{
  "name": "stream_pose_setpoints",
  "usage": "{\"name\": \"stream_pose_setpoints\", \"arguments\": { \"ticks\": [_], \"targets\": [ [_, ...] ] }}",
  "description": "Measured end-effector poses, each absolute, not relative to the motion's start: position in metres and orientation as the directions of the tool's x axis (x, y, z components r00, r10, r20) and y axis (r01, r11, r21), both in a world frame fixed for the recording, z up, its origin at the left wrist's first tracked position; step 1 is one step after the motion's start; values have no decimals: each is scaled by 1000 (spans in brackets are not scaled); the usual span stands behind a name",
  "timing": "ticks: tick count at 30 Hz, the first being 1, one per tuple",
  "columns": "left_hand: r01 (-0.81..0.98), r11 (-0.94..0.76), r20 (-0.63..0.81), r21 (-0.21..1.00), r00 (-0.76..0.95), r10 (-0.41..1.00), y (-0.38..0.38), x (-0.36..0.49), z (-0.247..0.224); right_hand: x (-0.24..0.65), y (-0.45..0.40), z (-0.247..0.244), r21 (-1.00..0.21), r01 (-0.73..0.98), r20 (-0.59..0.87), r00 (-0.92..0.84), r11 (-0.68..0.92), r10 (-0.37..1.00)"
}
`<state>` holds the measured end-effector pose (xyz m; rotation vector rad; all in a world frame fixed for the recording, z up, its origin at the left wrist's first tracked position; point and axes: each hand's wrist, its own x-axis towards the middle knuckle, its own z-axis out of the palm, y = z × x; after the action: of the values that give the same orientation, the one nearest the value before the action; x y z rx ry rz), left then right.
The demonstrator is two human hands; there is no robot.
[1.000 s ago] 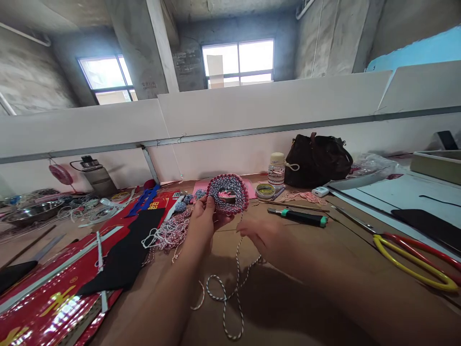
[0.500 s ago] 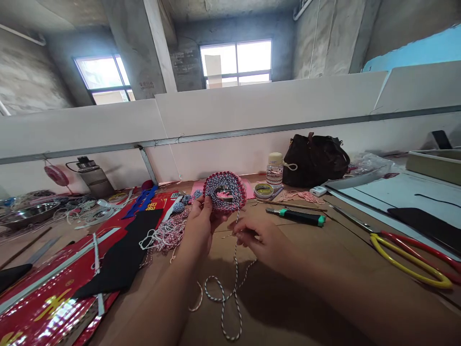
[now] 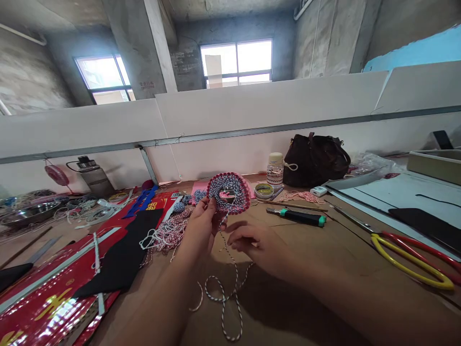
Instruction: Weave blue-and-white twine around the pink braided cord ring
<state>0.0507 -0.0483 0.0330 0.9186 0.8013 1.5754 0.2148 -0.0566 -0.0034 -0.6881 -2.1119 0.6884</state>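
My left hand (image 3: 202,220) grips the lower left rim of a round woven cord piece (image 3: 234,185), held upright over the table. The piece has a blue-and-white coiled face, a pink-red looped edge and a hole in the middle. From its underside a black-and-white cord (image 3: 236,283) hangs down and lies in loose loops on the table. My right hand (image 3: 252,240) is just below and right of the piece, close beside the cord, with its fingers curled in. A thin pale tip shows by those fingertips; what they pinch is too small to make out.
Right of the hands lie a utility knife (image 3: 297,216), a tape roll (image 3: 264,191) and large scissors (image 3: 410,259). Behind stand a jar (image 3: 275,168) and a dark bag (image 3: 317,161). To the left are a yarn bundle (image 3: 171,230), black fabric (image 3: 122,259) and red packaging (image 3: 43,293).
The woven piece has shifted slightly right and turned in my left hand. The cord now leaves it further left. My right hand has moved slightly down, away from the piece.
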Motion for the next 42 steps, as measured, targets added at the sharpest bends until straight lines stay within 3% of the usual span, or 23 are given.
{"name": "stream_pose_setpoints", "arguments": {
  "ticks": [2,4,10,15,24,30,35,39,42],
  "targets": [
    [-447,-214,169,868,-139,976,-47,49,33,221,-59,3,-429,337,673,-499,838,545],
    [-427,-250,196,869,-165,966,-45,48,32,228,-60,11,-283,415,748,-470,865,470],
    [-339,-348,299,874,-189,935,-42,46,26,233,-63,21,-196,504,766,-456,841,452],
    [-255,-390,341,885,-214,915,-45,49,27,227,-64,15,-286,504,714,-455,815,532],
    [-124,-439,419,890,-163,893,-53,55,29,230,-61,17,-277,536,692,-464,797,553],
    [-48,-470,465,881,-85,881,-53,57,25,227,-64,16,-355,518,660,-450,778,601],
    [-39,-445,440,895,-89,893,-54,58,24,221,-63,18,-546,441,533,-474,712,702],
    [-62,-406,400,912,-83,913,-52,56,24,219,-60,17,-790,334,347,-447,514,824],
    [-88,-388,378,917,-115,919,-50,54,24,218,-56,14,-876,230,282,-471,425,836]
  ]
}}
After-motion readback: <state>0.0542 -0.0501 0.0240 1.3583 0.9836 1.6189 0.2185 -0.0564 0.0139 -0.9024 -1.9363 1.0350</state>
